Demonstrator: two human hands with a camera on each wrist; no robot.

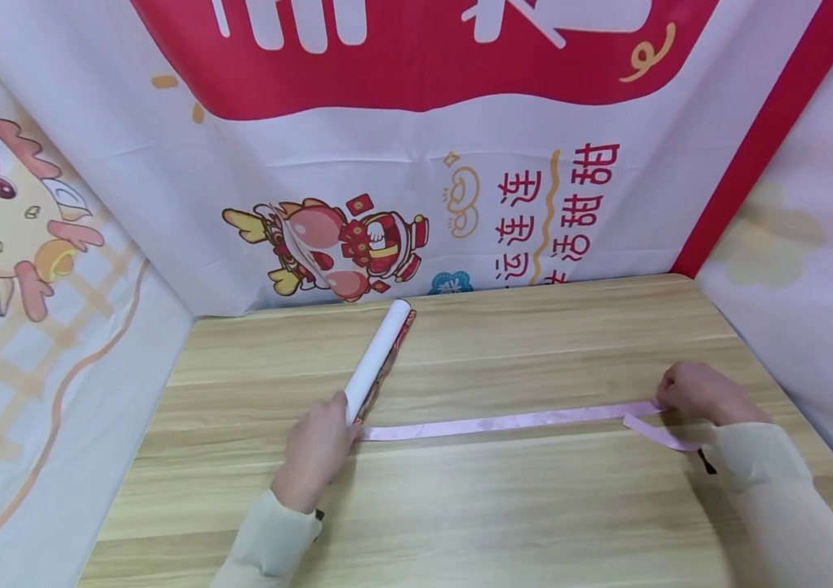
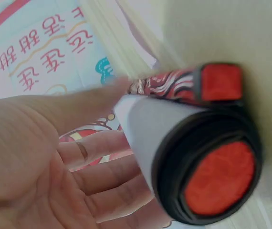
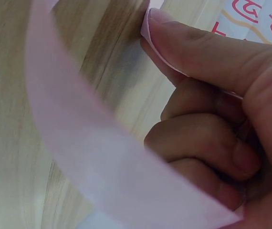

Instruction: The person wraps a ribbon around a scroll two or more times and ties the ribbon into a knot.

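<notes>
My left hand (image 1: 317, 445) holds the near end of a white roll (image 1: 378, 355) that slants away across the wooden table. A red patterned strip (image 1: 387, 371) runs along the roll's right side. In the left wrist view, the roll has a round red end (image 2: 220, 177) with a black rim, thumb over it and fingers behind. A pink ribbon (image 1: 505, 421) stretches from the roll's near end to my right hand (image 1: 703, 392). There, thumb and index finger pinch it, the other fingers curled in. Its loose tail (image 3: 88, 143) bows past those fingers in the right wrist view.
The wooden table (image 1: 490, 506) has a printed cloth (image 1: 402, 163) hanging at its back edge. More printed cloth (image 1: 78, 392) hangs at the left, and a pale cloth (image 1: 813, 310) at the right. The roll's far end lies close to the back cloth.
</notes>
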